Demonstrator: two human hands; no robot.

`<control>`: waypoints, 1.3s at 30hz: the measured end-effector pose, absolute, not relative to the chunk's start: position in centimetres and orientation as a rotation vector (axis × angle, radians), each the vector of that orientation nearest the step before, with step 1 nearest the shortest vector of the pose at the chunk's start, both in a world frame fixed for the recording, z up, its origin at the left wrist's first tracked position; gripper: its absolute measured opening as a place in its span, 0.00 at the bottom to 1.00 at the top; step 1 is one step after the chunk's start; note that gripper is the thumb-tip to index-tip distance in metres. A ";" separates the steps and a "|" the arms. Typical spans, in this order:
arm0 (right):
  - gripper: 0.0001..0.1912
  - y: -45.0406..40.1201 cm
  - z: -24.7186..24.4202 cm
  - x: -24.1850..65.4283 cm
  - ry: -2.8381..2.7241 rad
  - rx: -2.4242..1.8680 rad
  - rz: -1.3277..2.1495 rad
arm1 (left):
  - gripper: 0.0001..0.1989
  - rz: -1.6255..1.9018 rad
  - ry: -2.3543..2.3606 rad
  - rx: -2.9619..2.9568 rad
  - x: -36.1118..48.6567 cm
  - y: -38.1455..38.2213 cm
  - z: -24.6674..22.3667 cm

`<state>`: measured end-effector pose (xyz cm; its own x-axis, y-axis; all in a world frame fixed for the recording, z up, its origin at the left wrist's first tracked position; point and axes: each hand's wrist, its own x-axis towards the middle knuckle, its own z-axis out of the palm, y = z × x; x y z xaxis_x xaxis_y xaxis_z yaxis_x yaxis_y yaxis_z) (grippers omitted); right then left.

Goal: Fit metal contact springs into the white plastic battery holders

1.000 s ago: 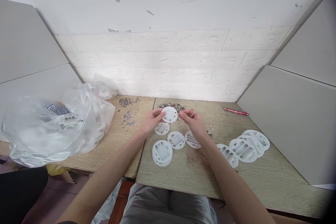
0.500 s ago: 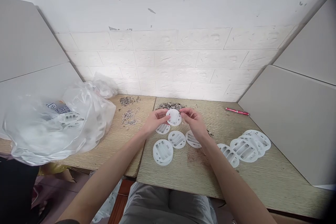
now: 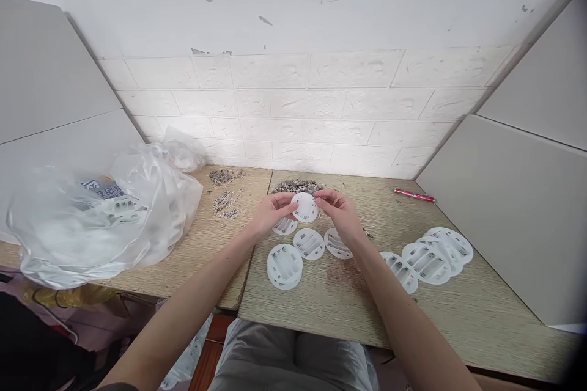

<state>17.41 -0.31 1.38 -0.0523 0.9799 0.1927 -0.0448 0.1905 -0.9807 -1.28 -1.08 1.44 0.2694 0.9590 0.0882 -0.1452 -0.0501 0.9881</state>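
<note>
My left hand (image 3: 274, 212) grips a round white battery holder (image 3: 304, 208) by its left edge, thumb on top. At the right edge of that holder, my right hand (image 3: 338, 211) has its fingertips pinched together; whatever is between them is too small to make out. Just behind both hands lies a heap of small metal contacts (image 3: 298, 186). Nearer to me on the table are more round holders with battery slots: one (image 3: 285, 226) partly under my left hand, one (image 3: 309, 244) in the middle, one (image 3: 337, 243) partly behind my right wrist, and a small stack (image 3: 285, 266).
Overlapping holders (image 3: 428, 261) lie to the right of my right forearm. A red pen (image 3: 414, 195) rests near the right panel (image 3: 509, 214). On the left, a clear plastic bag (image 3: 105, 220) with white parts stands beside two piles of tiny metal pieces (image 3: 225, 204).
Both hands stay in almost the same place, with the holder still in my left hand. The holder sits very slightly lower in view. At lower left, the dark shape below the table has shifted.
</note>
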 end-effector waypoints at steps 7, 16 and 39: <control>0.11 -0.5 1.3 17.5 -1.635 -1.129 0.593 | 0.25 1.097 0.891 1.279 -1.1 -1.2 1.6; 0.11 -0.9 1.0 17.4 -1.791 -1.073 0.340 | 0.25 1.081 0.881 1.309 -0.9 -1.3 1.7; 0.20 -0.9 0.9 16.7 -1.534 -1.107 0.968 | 0.24 1.077 0.928 1.434 -1.0 -1.0 0.8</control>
<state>16.69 -0.92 0.87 -0.1120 0.9612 0.2520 0.1867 0.2695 -0.9447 -1.04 -1.00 0.76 0.2900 0.9483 0.1290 -0.0127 -0.1309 0.9913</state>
